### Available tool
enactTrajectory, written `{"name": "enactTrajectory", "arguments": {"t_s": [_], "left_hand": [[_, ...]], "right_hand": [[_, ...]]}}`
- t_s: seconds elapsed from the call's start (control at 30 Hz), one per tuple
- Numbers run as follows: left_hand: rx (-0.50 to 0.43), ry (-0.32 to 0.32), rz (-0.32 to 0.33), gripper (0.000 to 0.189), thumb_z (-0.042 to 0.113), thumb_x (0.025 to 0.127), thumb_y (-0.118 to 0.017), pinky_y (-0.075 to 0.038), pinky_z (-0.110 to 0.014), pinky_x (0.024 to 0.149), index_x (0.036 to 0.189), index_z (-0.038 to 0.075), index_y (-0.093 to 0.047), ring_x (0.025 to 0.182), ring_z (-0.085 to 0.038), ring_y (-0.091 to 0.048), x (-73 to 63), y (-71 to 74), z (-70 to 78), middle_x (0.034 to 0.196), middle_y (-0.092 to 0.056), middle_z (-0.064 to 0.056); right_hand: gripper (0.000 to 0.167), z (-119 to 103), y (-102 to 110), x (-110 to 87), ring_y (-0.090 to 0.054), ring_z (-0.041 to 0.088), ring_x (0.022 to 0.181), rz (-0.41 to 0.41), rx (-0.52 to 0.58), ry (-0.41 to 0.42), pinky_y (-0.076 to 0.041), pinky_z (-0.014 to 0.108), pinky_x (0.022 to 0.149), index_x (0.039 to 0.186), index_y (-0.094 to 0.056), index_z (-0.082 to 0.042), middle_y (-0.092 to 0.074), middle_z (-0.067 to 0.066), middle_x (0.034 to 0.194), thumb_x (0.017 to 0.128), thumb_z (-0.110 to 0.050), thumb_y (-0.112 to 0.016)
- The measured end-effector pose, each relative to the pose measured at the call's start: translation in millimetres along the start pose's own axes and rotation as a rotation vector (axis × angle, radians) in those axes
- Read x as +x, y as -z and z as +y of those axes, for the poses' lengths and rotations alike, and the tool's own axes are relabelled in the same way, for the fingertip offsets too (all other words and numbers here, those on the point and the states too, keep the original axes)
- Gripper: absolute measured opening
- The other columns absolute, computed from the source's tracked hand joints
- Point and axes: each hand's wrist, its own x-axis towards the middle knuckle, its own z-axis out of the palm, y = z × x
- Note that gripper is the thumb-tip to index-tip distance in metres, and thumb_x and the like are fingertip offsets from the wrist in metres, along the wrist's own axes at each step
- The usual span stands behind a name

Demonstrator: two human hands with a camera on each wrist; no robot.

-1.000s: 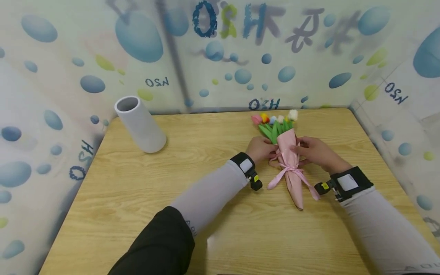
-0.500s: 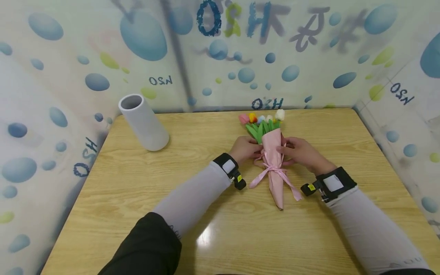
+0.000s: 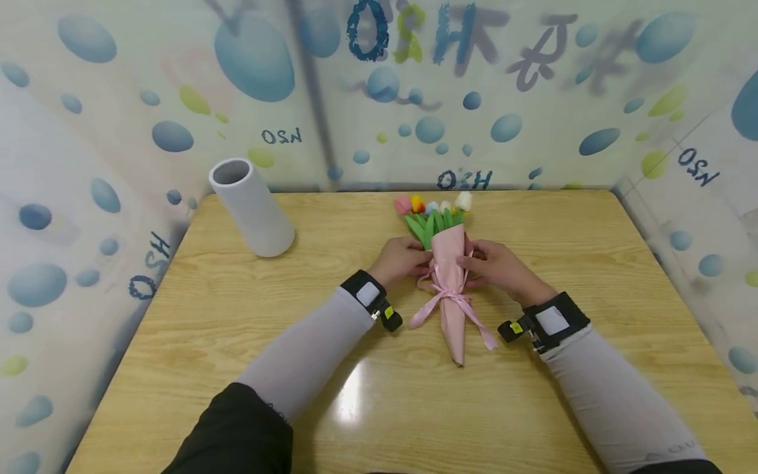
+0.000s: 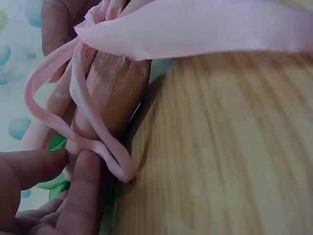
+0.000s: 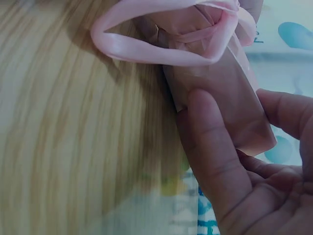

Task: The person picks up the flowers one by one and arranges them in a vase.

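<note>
my left hand (image 3: 398, 262) and right hand (image 3: 502, 267) pinch the two sides of the wrapped flowers (image 3: 448, 260), on or just above the table (image 3: 503, 408) (i can't tell which). i think this is the holding step; next calls for a soft touch so the paper (image 3: 453, 332) doesn't crumple. the blooms (image 3: 418, 204) are near the far edge (image 3: 533, 192), with open room toward the white vase (image 3: 256, 214) and toward me.
</note>
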Motion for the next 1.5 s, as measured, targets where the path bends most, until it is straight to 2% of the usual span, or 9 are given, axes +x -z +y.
{"name": "enactTrajectory", "arguments": {"t_s": [0.23, 0.43, 0.6, 0.9, 1.07, 1.3, 1.5], "left_hand": [[-0.014, 0.000, 0.036, 0.033, 0.011, 0.097, -0.071, -0.062, -0.026, 0.079, 0.124, -0.008, -0.066, 0.080, -0.013, -0.073, -10.5, 14.3, -7.4, 0.111, -0.073, -0.020], [0.010, -0.048, 0.048, 0.038, 0.010, 0.096, -0.071, -0.063, -0.027, 0.081, 0.130, -0.007, -0.065, 0.084, -0.014, -0.074, -20.0, 22.6, -10.2, 0.115, -0.074, -0.023], [0.061, -0.088, 0.079, 0.034, 0.011, 0.096, -0.071, -0.062, -0.025, 0.079, 0.127, -0.005, -0.068, 0.080, -0.011, -0.071, -25.8, 31.5, -12.3, 0.115, -0.075, -0.022], [0.052, -0.121, 0.126, 0.035, 0.009, 0.095, -0.071, -0.061, -0.024, 0.078, 0.126, -0.006, -0.069, 0.080, -0.010, -0.070, -22.6, 41.5, -20.6, 0.116, -0.074, -0.024], [0.063, -0.128, 0.138, 0.036, 0.010, 0.094, -0.072, -0.061, -0.024, 0.079, 0.126, -0.005, -0.069, 0.083, -0.012, -0.070, -22.4, 44.4, -24.5, 0.116, -0.073, -0.023], [0.031, -0.110, 0.120, 0.036, 0.010, 0.095, -0.072, -0.062, -0.025, 0.080, 0.127, -0.006, -0.068, 0.083, -0.012, -0.072, -22.7, 46.2, -26.2, 0.117, -0.074, -0.024], [-0.003, -0.092, 0.111, 0.038, 0.009, 0.095, -0.072, -0.062, -0.026, 0.081, 0.129, -0.006, -0.066, 0.085, -0.014, -0.072, -21.4, 46.5, -27.4, 0.120, -0.072, -0.024]], "right_hand": [[0.047, -3.1, -15.8, 4.9, -0.067, 0.020, 0.098, -0.007, 0.018, 0.001, -0.063, 0.038, 0.087, 0.140, -0.050, 0.005, -0.058, 0.023, 0.127, 0.106, -0.023, -0.061], [0.042, -5.5, -27.9, 8.5, -0.068, 0.017, 0.093, 0.002, 0.042, 0.020, -0.063, 0.035, 0.084, 0.136, -0.051, 0.006, -0.059, 0.021, 0.123, 0.106, -0.022, -0.061], [0.038, -7.3, -36.2, 15.5, -0.067, 0.017, 0.093, 0.008, 0.060, 0.022, -0.063, 0.034, 0.083, 0.132, -0.052, 0.005, -0.059, 0.020, 0.123, 0.105, -0.021, -0.062], [0.033, -11.3, -46.6, 26.0, -0.068, 0.020, 0.094, 0.049, 0.027, 0.028, -0.064, 0.033, 0.080, 0.125, -0.055, 0.002, -0.062, 0.020, 0.121, 0.104, -0.023, -0.064], [0.035, -12.3, -50.2, 26.9, -0.068, 0.021, 0.096, 0.052, 0.020, 0.020, -0.064, 0.034, 0.080, 0.128, -0.055, 0.001, -0.063, 0.019, 0.120, 0.104, -0.023, -0.064], [0.036, -12.6, -51.1, 26.0, -0.069, 0.021, 0.097, 0.042, 0.046, 0.005, -0.064, 0.036, 0.082, 0.129, -0.053, 0.002, -0.062, 0.020, 0.122, 0.105, -0.023, -0.063], [0.042, -11.2, -49.3, 25.5, -0.067, 0.023, 0.102, 0.031, 0.048, 0.015, -0.064, 0.035, 0.084, 0.139, -0.052, 0.002, -0.061, 0.023, 0.129, 0.105, -0.023, -0.062]]}}
